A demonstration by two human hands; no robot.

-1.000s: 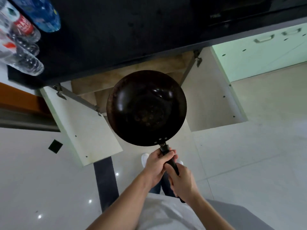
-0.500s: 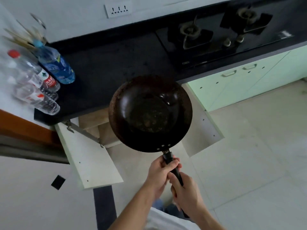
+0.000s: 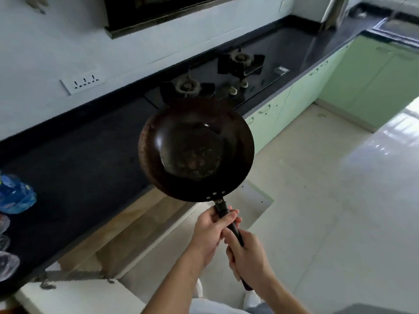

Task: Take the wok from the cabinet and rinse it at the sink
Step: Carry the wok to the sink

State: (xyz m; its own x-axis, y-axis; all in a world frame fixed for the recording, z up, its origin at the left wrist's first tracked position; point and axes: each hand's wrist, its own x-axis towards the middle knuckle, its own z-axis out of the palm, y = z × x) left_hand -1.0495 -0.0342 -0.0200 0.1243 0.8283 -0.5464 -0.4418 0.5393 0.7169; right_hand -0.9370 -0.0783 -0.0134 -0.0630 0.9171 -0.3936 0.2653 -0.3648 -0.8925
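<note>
A single wide-angle view, worn on the person's head, looks forward and steeply down from standing height. It faces the dark countertop [image 3: 74, 168], which runs from the lower left edge up toward the far right corner, where it turns; straight lines bend near the picture's edges. Nearest the lens, at bottom centre, are the left hand [image 3: 209, 232] and right hand [image 3: 247, 257]; the wok [image 3: 196, 148] sits mid-picture, above the countertop's front edge. The hob [image 3: 226, 80] lies farther off, the pale floor [image 3: 328, 200] fills the right side. No second view shares the scene
</note>
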